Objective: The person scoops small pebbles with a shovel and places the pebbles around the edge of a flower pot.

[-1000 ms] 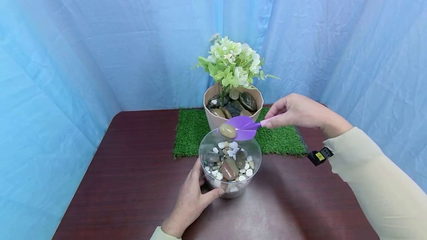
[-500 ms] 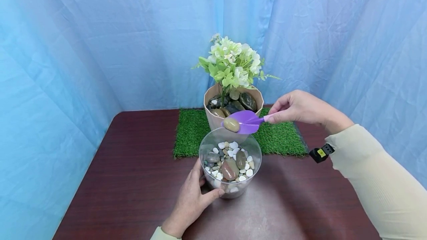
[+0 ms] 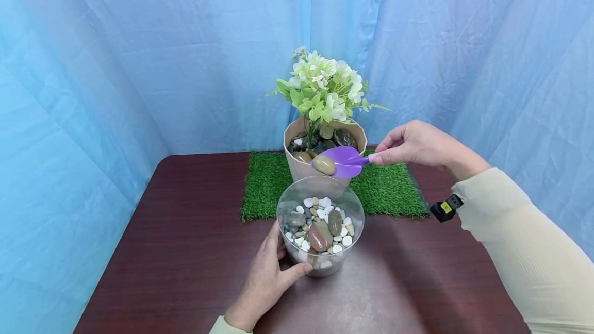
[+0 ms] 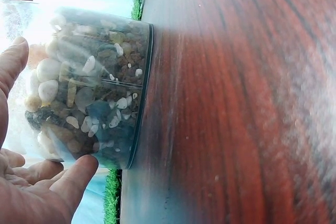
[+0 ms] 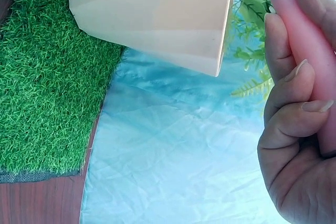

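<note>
My right hand grips the pink handle of a purple trowel, its fingers curled round it in the right wrist view. A smooth tan stone lies at the tip of the blade. In the head view the blade overlaps the front rim of a beige faceted pot, which holds white flowers and large dark stones. Nearer, my left hand holds the side of a clear plastic container, fingers and thumb round its wall. Small pebbles and several bigger stones fill its lower part.
Under the pot lies a green artificial grass mat near the back edge of the dark red wooden table. Blue curtains hang behind and on both sides.
My right hand has raised the trowel and its tan stone and moved them away from me, from over the clear container's back rim to the beige pot's front rim. The left hand stays put.
</note>
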Action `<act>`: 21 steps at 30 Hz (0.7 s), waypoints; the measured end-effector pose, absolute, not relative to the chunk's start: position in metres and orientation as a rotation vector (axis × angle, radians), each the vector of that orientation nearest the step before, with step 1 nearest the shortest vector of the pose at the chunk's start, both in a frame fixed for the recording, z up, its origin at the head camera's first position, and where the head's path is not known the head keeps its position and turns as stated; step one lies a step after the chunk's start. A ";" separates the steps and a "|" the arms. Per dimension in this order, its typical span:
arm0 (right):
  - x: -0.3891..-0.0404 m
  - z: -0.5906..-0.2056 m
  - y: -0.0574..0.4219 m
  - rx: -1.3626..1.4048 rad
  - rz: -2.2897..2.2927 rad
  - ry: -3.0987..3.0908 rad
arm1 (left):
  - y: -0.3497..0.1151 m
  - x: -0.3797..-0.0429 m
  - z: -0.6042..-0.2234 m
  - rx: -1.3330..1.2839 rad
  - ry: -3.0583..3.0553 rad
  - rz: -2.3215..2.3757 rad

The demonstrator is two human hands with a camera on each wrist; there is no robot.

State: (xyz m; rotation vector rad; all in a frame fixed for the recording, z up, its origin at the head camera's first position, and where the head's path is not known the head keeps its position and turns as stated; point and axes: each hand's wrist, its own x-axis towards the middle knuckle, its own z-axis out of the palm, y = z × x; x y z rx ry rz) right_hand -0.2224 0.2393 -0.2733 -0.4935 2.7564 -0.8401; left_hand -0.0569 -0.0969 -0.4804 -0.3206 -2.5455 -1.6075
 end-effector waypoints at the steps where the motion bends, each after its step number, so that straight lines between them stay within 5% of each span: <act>1: -0.223 -0.273 0.240 -0.492 -0.840 2.760 | -0.097 -0.057 -0.480 -0.320 -2.546 -1.610; 21: -0.240 -0.271 0.242 -0.421 -0.819 2.787 | -0.098 -0.057 -0.481 -0.321 -2.559 -1.623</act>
